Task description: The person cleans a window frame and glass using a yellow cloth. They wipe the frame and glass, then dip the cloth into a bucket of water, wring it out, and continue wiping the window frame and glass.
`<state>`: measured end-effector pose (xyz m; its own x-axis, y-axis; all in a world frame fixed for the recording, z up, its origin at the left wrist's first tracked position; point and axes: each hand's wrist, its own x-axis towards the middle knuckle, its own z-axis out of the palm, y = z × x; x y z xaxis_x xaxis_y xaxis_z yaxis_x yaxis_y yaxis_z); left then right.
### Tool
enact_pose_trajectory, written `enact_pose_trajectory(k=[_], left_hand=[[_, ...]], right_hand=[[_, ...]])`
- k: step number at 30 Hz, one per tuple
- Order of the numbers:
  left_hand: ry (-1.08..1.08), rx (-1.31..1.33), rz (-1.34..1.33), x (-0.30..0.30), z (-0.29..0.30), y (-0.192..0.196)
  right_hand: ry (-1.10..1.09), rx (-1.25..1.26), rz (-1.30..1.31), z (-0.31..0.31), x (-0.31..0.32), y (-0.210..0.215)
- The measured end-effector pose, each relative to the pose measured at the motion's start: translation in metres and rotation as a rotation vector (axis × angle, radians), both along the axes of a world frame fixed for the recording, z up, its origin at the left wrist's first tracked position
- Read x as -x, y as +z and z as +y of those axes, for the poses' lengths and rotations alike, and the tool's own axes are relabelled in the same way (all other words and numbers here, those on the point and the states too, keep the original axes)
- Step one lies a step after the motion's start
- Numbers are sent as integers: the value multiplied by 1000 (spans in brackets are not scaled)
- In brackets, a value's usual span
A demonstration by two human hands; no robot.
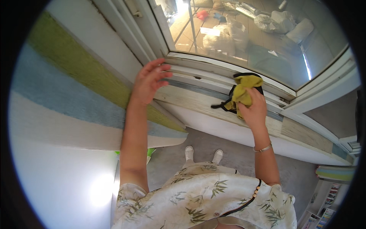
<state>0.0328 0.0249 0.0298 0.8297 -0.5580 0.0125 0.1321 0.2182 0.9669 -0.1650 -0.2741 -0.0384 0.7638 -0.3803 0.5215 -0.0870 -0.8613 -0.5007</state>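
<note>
My right hand (252,108) is closed on a bunched yellow-green cloth (244,91) with black edging. The cloth lies against the white window track (213,81) and the sill (187,100), below the glass. One dark strip of its edging trails to the left over the sill. At the left end of the track my left hand (151,79) is raised near the corner of the window frame (167,53), its fingers apart and slightly curled, with nothing in them. Whether its fingertips touch the frame I cannot tell.
Behind the window glass (267,45) stand white sacks (225,36) and other goods on a tiled floor. A wall with green, blue and white stripes (76,72) rises on the left. Shelves with books (326,208) stand at the lower right. My white shoes (217,155) are on the grey floor.
</note>
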Motion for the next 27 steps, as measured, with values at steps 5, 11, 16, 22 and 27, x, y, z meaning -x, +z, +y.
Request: enact_pose_trajectory(k=[5, 11, 16, 22, 27], left_hand=[[-33, 193, -94, -13, 95, 1], [-151, 87, -123, -13, 163, 0], [-218, 107, -79, -20, 165, -3], [-300, 186, -85, -32, 167, -11], [-381, 248, -71, -39, 170, -15]], right_hand=[[506, -55, 7, 71, -55, 11], [691, 33, 62, 171, -168, 10], [649, 28, 495, 214, -228, -12], [885, 91, 772, 159, -155, 46], [615, 34, 378, 171, -156, 69]])
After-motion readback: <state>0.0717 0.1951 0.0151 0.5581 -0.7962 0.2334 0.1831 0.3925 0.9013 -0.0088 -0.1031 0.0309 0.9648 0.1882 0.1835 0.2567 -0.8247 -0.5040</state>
